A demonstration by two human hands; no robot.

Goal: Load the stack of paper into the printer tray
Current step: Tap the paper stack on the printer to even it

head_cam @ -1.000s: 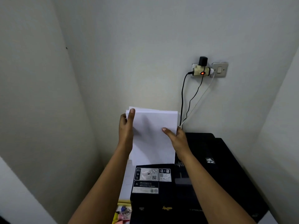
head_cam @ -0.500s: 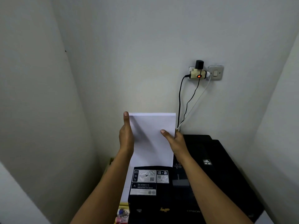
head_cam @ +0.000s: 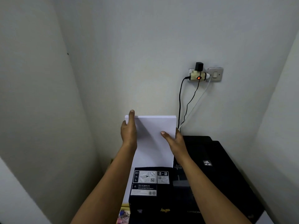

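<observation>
Now, change: your sheets, fanned a second ago, stand squared.
Paper stack (head_cam: 153, 139): upright behind the printer (head_cam: 210, 175), bottom hidden.
Grip: left hand (head_cam: 129, 133) and right hand (head_cam: 174, 139) clasp its edges.
Meaning: ready to seat.

Both forearms bare to the frame edge; no sleeves visible. Left hand (head_cam: 129, 131) and right hand (head_cam: 174, 139): short, unpainted nails. No rings or watch seen.
</observation>
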